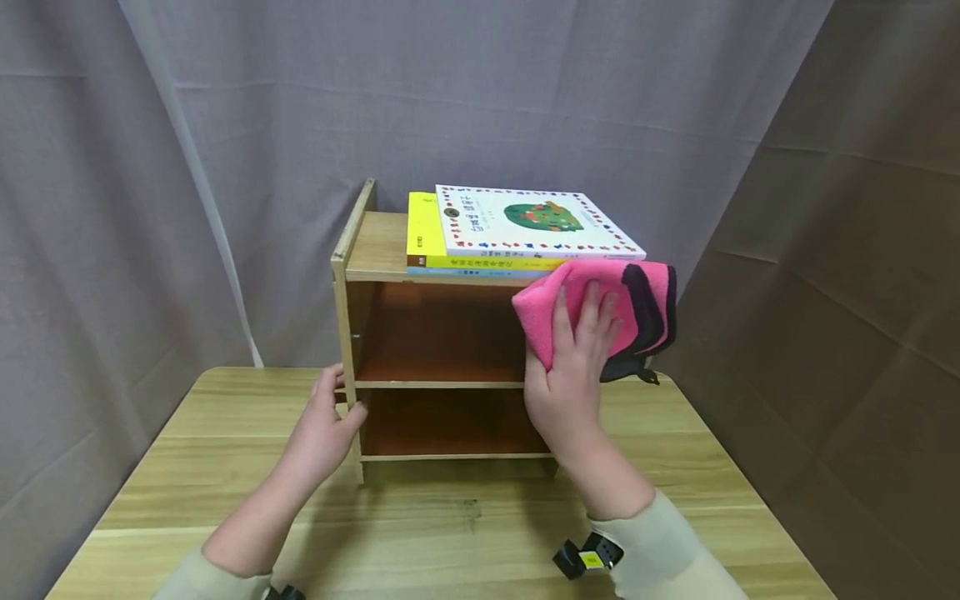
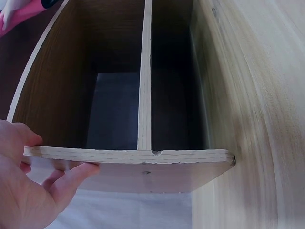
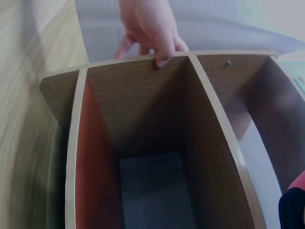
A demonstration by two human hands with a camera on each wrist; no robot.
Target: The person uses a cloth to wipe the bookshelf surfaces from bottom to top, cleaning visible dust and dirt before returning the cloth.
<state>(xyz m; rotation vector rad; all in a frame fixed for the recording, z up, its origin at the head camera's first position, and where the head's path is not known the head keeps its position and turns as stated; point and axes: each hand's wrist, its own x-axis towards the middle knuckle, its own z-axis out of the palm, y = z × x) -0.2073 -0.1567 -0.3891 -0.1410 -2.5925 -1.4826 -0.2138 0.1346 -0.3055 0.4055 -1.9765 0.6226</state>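
A small wooden shelf unit point(image 1: 453, 385) stands on the table. My left hand point(image 1: 326, 429) grips its left side panel point(image 2: 190, 174), thumb on the inner face and fingers around the outside. At the upper right of the unit, my right hand point(image 1: 573, 375) holds a folded pink cloth point(image 1: 540, 312) with dark trim against the right side panel. Its fingers lie over the front of the cloth, while the thumb is mostly hidden behind it. In the right wrist view only a corner of the cloth point(image 3: 299, 181) shows, and the left hand point(image 3: 150, 26) appears on the far panel.
Several books lie stacked on the top board, a white picture book point(image 1: 536, 221) above a yellow one point(image 1: 422, 225). Below are two open compartments with brown boards point(image 1: 442, 362). Grey curtains point(image 1: 480, 92) hang behind the wooden table point(image 1: 217, 442), and a brown curtain point(image 1: 832, 275) on the right.
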